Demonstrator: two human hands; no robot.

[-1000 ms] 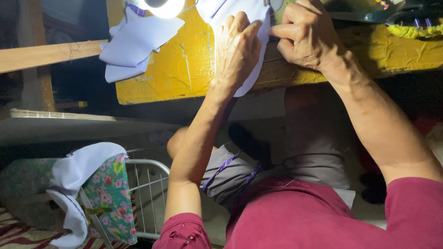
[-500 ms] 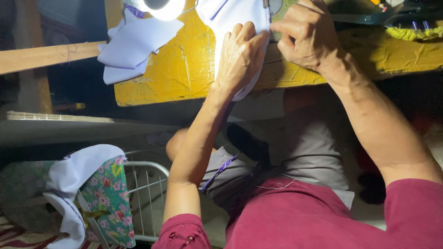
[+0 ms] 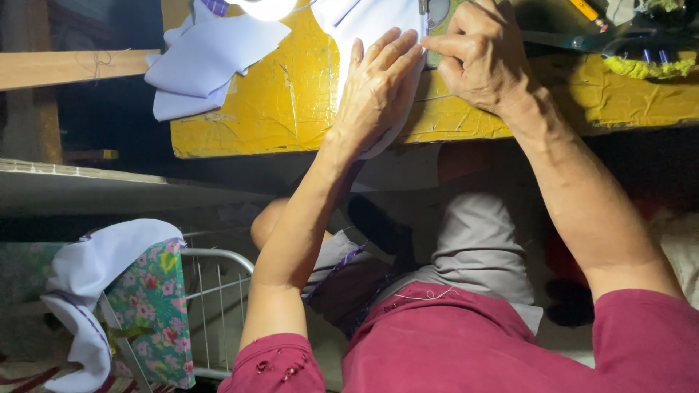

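Note:
A piece of white cloth point(image 3: 368, 22) lies on the yellow table point(image 3: 291, 102) under a bright lamp glare. My left hand point(image 3: 375, 87) lies flat on the cloth, fingers together and pointing away, pressing it down near the table's front edge. My right hand point(image 3: 484, 54) is curled just to the right, its fingers pinching the cloth's right edge beside a metal part at the top of the view. My forearms run down to maroon sleeves at the bottom.
A stack of cut white cloth pieces point(image 3: 207, 62) lies on the table's left end. A yellow fringed item point(image 3: 644, 67) and a pencil point(image 3: 586, 11) sit at the top right. A white wire rack point(image 3: 211, 298) draped with floral and white fabric point(image 3: 116, 291) stands at lower left.
Both hands have kept their places on the cloth; the left hand has shifted slightly away along it. The view has barely moved.

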